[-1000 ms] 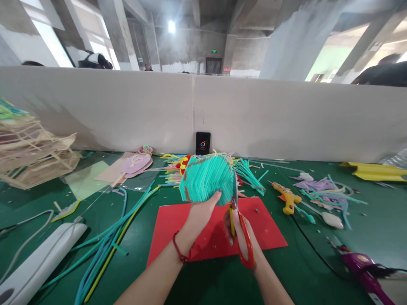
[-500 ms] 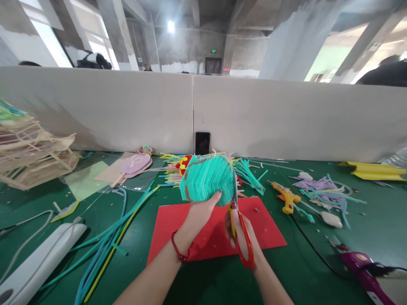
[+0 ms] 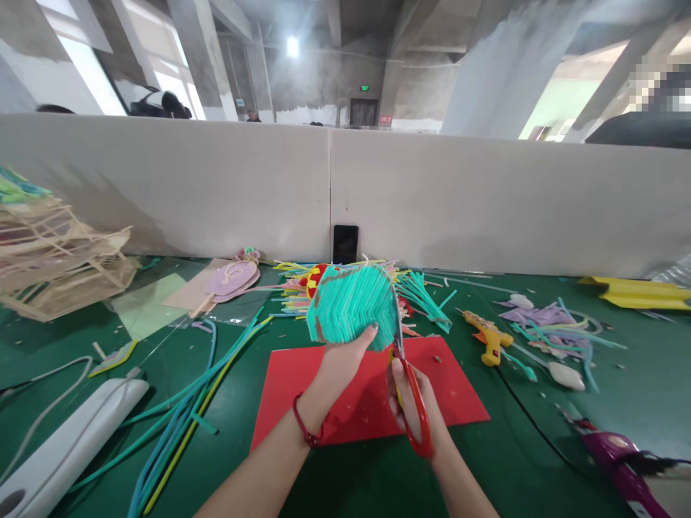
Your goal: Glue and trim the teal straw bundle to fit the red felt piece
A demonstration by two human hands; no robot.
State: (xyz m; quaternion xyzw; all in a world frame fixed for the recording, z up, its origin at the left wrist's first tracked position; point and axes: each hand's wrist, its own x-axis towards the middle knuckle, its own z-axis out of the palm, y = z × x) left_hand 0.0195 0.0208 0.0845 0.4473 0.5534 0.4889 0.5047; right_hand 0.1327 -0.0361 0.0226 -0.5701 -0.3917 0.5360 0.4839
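My left hand (image 3: 345,363) grips a rounded piece covered in turquoise strips (image 3: 350,306), thumb on its near face and the other fingers hidden behind it. The strips run in a chevron pattern, and a brownish edge shows at the left side. In my right hand (image 3: 413,399) is a pair of scissors (image 3: 419,417) with red and yellow handles, fingers through the loops. Their blades point upward along the right edge of the turquoise piece. Both hands are above a red sheet (image 3: 296,396) lying on the green table.
Turquoise, blue and yellow strips (image 3: 188,396) lie left, beside a white power strip (image 3: 70,439). To the right are a yellow glue gun (image 3: 490,338), purple scraps (image 3: 532,313) and a purple hot tool (image 3: 615,453) with cords. A phone (image 3: 345,243) leans on the white partition (image 3: 216,187).
The fingers of my right hand have shifted slightly on the scissor handles. My left hand and the turquoise piece stay nearly in place; the view has moved a little.
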